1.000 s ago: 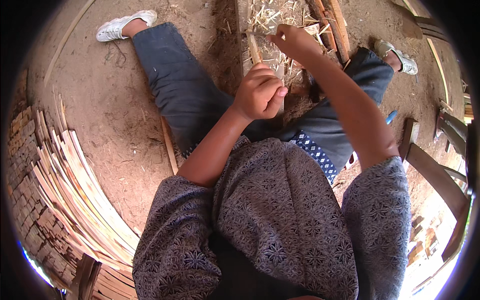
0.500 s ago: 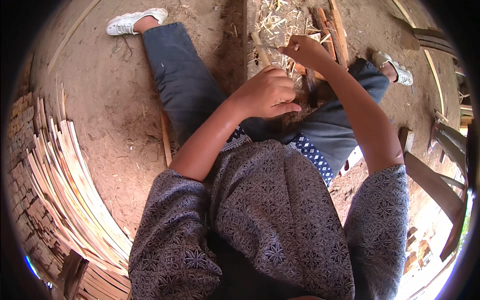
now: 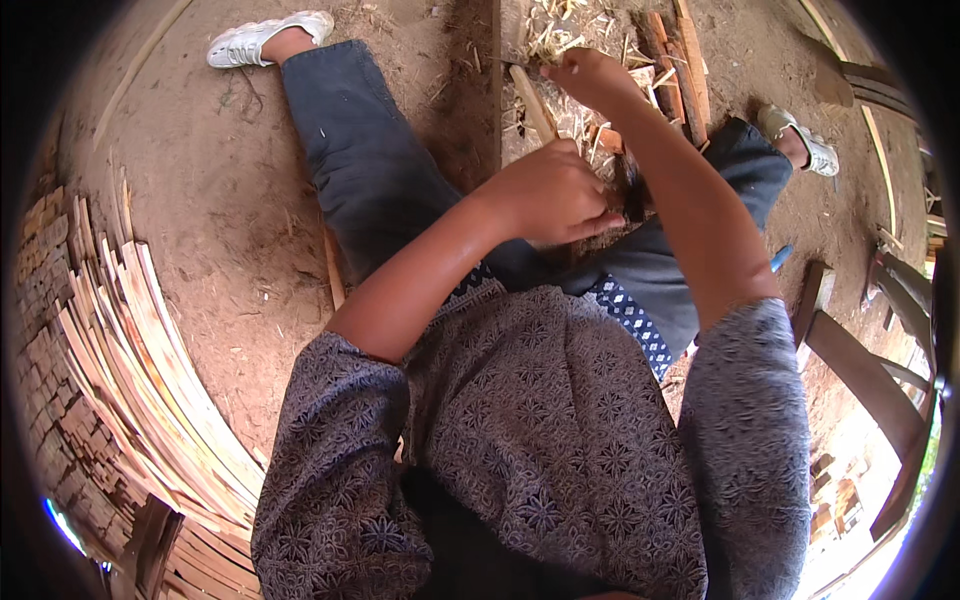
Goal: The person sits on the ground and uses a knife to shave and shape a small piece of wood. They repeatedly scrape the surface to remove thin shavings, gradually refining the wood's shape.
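My left hand (image 3: 562, 198) is closed round the near end of a pale wooden stick (image 3: 534, 100), which points away from me between my knees. Beyond it, my right hand (image 3: 592, 78) is closed on a knife (image 3: 515, 64). Only a thin dark strip of its blade shows, reaching left past the stick's far tip, and its handle is hidden in my fist. Whether the blade touches the stick, I cannot tell. Pale wood shavings (image 3: 553, 42) lie around and beyond the tip.
Reddish wooden pieces (image 3: 680, 75) lie just right of my right hand. A long stack of split wood strips (image 3: 150, 370) runs along the left side. Dark wooden furniture parts (image 3: 865, 370) stand at the right. My legs are spread to both sides of the work.
My right hand has moved farther away with the knife, toward the stick's far tip. My left hand has come slightly nearer and right, and more of the stick shows.
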A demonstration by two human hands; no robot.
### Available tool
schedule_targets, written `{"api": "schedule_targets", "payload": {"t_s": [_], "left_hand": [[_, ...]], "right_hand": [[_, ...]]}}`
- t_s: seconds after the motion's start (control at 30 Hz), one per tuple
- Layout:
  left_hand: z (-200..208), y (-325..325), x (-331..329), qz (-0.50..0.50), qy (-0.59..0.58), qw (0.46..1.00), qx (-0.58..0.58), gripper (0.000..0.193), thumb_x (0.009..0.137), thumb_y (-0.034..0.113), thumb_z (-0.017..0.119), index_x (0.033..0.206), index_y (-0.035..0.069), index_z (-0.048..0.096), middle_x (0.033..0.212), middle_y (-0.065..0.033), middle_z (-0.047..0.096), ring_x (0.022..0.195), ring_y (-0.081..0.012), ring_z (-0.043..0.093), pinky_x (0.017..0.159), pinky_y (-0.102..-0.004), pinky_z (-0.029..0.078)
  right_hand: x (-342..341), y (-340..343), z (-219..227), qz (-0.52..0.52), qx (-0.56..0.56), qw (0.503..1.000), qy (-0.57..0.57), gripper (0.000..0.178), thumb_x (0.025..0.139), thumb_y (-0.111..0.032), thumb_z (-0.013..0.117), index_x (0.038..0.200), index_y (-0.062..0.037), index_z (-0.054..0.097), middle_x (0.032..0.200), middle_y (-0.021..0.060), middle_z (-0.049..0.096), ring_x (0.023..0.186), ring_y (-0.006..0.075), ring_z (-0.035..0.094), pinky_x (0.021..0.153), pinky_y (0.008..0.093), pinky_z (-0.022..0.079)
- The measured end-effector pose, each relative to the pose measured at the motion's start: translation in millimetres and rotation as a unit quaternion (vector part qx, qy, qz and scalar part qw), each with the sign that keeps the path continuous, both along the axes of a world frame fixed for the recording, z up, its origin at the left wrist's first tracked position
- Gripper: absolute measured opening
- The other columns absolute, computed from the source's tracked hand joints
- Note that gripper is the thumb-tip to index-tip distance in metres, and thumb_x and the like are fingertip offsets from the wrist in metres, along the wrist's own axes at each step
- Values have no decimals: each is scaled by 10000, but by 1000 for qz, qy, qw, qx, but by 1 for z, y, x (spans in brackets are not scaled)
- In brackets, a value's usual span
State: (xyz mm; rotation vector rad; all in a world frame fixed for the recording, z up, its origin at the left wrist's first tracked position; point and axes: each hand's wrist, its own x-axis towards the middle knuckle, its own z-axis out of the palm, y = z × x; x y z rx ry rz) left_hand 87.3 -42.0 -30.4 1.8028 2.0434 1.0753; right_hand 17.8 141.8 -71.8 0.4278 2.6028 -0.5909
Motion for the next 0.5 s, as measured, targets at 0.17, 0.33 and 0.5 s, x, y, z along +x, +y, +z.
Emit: {"api": "schedule_targets", "payload": {"t_s": [0.17,0.33,0.5], "left_hand": [[-11,-8,4,-21,15,1000,-17,474,949,349,648,550,96,612,591,-50,605,648,-274,616,805,-392,460],[-10,-5,-4,-58,54,994,-77,390,890,311,647,573,88,691,607,-81,659,640,-298,643,807,-422,497],[-2,0,-15,-100,86,984,-122,380,890,307,629,581,96,695,603,-89,658,611,-329,632,755,-435,507]], "right_hand": [[5,6,-4,7,-36,999,4,568,915,-617,657,1102,-87,737,1005,144,755,974,313,730,875,455,557],[32,22,20,43,-53,998,13,593,881,-679,675,1013,-102,709,815,122,717,818,268,732,787,431,554],[60,28,32,61,-44,997,28,568,885,-652,689,1021,-100,708,713,65,692,672,187,715,687,386,556]]}}
